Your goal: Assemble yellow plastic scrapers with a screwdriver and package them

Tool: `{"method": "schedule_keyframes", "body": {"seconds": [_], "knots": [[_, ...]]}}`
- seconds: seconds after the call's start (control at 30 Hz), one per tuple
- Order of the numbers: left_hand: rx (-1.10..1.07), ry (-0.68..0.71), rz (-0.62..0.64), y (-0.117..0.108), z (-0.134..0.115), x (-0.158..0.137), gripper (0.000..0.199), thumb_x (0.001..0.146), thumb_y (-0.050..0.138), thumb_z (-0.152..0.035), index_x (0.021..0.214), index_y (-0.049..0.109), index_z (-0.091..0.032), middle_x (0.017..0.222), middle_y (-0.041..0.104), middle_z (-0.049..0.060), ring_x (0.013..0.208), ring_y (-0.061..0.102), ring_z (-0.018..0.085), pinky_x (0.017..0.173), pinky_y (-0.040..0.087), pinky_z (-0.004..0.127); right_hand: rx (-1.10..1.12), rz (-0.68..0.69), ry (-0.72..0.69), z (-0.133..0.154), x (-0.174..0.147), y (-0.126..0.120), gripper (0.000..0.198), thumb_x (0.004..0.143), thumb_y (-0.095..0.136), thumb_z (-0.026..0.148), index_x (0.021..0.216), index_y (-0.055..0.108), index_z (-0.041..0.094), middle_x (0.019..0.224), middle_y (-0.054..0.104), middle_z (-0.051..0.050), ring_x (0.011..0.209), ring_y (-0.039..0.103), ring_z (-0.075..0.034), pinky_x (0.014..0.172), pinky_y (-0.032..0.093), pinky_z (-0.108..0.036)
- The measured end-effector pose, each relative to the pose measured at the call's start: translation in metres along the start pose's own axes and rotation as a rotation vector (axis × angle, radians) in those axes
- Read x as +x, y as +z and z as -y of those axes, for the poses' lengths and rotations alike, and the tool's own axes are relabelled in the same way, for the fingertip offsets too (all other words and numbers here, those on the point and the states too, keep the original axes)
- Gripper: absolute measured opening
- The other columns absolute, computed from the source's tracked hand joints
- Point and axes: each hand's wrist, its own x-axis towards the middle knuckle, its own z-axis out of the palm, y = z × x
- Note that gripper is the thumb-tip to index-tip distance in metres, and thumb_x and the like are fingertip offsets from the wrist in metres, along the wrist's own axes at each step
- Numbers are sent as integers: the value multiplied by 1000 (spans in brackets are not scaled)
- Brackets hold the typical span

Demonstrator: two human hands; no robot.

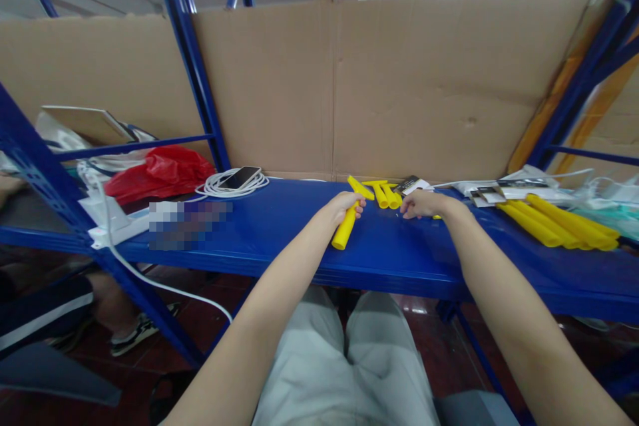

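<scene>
My left hand (348,205) is closed around a yellow T-shaped handle (344,231), its thick round end pointing down toward me and its crosspiece showing above my fist. To the right, my right hand (417,204) is low over the blue shelf top, fingers bent and tips together near the surface. Whatever those fingertips may hold is too small to make out. A tiny pale bit lies on the shelf just left of them. Between the hands, farther back, are several more yellow T-shaped handles (383,196), with a black-and-white packet (410,185) behind my right hand.
Several yellow tubes (554,223) lie side by side at the right, near white and black packets (509,190). At the left are a coiled white cable (227,185), a phone (242,177) and a red plastic bag (160,173). Cardboard (399,86) walls the back. Another person's leg shows lower left.
</scene>
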Motion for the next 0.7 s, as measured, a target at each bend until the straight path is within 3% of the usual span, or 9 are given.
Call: {"method": "schedule_keyframes", "body": {"seconds": [0.23, 0.5, 0.7], "knots": [[4, 12, 17, 0, 1, 2, 18, 80, 41, -1, 70, 43, -16, 49, 44, -6, 33, 33, 3, 34, 25, 14, 10, 57, -67, 12, 1, 7, 19, 71, 62, 19, 88, 71, 15, 69, 67, -3, 57, 59, -12, 59, 46, -22], [-6, 15, 11, 0, 1, 2, 18, 78, 42, 0, 70, 43, -15, 49, 44, -6, 34, 33, 3, 34, 25, 15, -24, 27, -61, 19, 5, 13, 10, 70, 59, 13, 73, 68, 14, 64, 65, -3, 57, 58, -13, 57, 43, -21], [-3, 14, 8, 0, 1, 2, 18, 79, 41, 0, 70, 43, -15, 49, 44, -6, 34, 33, 3, 34, 25, 14, -62, 37, -30, 27, 0, 10, 16, 67, 53, 5, 68, 66, 13, 61, 64, -3, 56, 58, -12, 53, 41, -19]]}}
